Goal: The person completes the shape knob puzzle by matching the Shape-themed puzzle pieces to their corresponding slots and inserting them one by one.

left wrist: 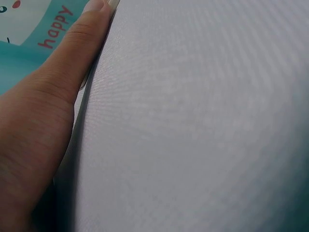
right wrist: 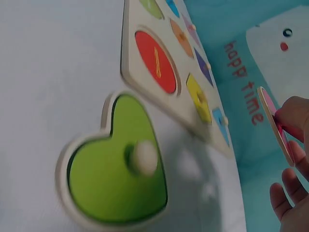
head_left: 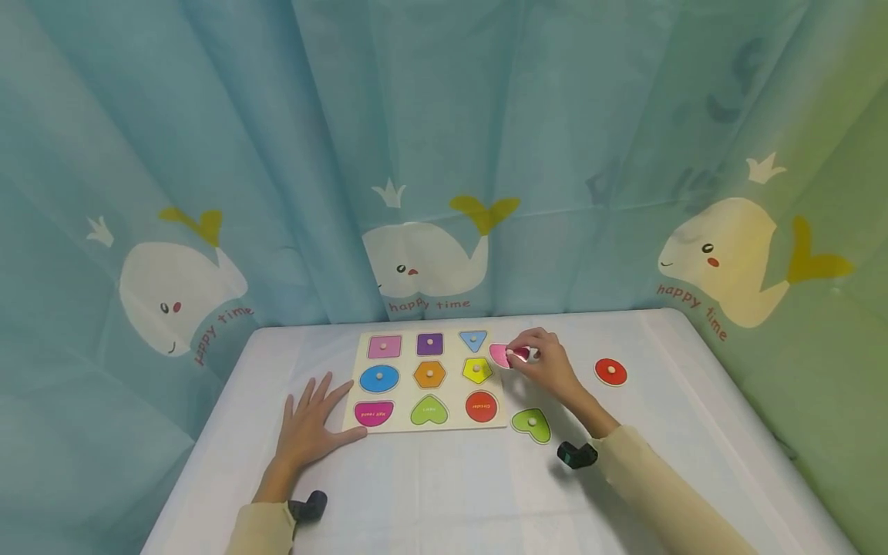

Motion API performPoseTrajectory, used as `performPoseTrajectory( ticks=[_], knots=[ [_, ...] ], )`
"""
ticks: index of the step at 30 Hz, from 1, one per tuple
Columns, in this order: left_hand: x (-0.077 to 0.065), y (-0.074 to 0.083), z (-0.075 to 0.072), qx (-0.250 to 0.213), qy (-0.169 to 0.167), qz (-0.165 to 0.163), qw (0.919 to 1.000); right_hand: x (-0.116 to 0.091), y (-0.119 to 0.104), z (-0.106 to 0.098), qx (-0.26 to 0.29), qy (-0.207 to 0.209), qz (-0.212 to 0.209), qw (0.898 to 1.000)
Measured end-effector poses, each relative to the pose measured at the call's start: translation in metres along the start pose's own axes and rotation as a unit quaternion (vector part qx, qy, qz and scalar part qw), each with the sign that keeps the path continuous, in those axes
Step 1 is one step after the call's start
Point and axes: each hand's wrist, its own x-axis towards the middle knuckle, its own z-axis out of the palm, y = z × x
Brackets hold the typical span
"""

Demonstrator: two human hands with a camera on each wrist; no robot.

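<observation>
A wooden shape puzzle board [head_left: 454,389] lies on the table. My right hand [head_left: 553,374] pinches a pink half-round puzzle piece [head_left: 498,354] by its knob, just off the board's right edge; in the right wrist view the piece [right wrist: 276,126] is tilted up on edge. Fingers spread, my left hand [head_left: 308,424] rests at the board's left side, thumb at the near corner. Knobbed pieces fill the two far rows. Along the near row, the half-round slot [head_left: 375,413], heart slot [head_left: 428,410] and circle slot [head_left: 482,406] show printed words.
Beside the board's near right corner lies a green heart piece [head_left: 532,425], knob up. Farther right is a red circle piece [head_left: 610,371]. A white cloth [head_left: 444,493] covers the table, and a curtain with whales [head_left: 430,254] hangs behind it.
</observation>
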Motion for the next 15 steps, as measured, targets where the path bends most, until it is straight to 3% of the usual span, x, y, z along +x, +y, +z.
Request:
performPoseTrajectory(
  ticks=[15],
  knots=[
    [0.001, 0.0, -0.002, -0.003, -0.008, 0.0, 1.0, 0.014, -0.043, 0.038, 0.034, -0.057, -0.043, 0.997]
  ],
)
